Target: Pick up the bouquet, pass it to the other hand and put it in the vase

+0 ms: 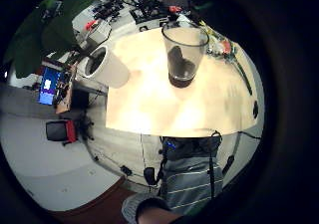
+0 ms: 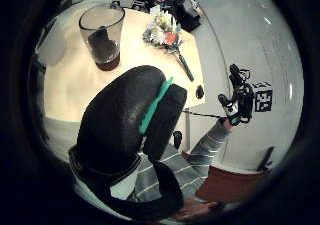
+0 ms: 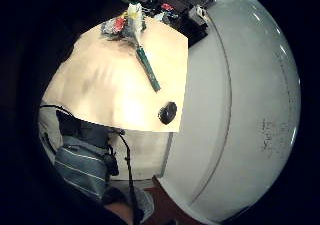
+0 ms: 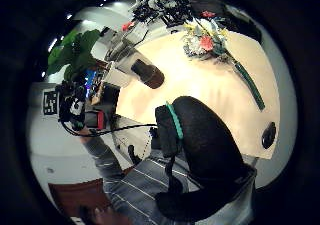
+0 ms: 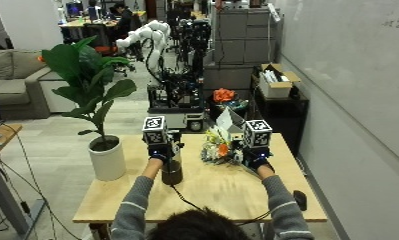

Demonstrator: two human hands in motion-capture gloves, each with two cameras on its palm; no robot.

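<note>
The bouquet [image 5: 219,147], white, yellow and orange flowers with a dark green wrapped stem, lies on the far side of the wooden table [image 5: 219,192]. In the right palm views the bouquet [image 3: 127,25] [image 4: 205,40] lies flat and nothing touches it. The vase [image 5: 172,175], a clear glass with a dark bottom, stands upright to the bouquet's left. My left hand [image 5: 160,152] hovers just above the vase [image 1: 184,52] and holds nothing. Raised over the stem end is my right hand [image 5: 255,159], relaxed and holding nothing.
A white pot [image 5: 108,157] with a large-leaved plant stands at the table's left edge. A small black object [image 5: 300,200] lies near the right front corner. A white wall runs close along the right. Racks of equipment stand behind the table.
</note>
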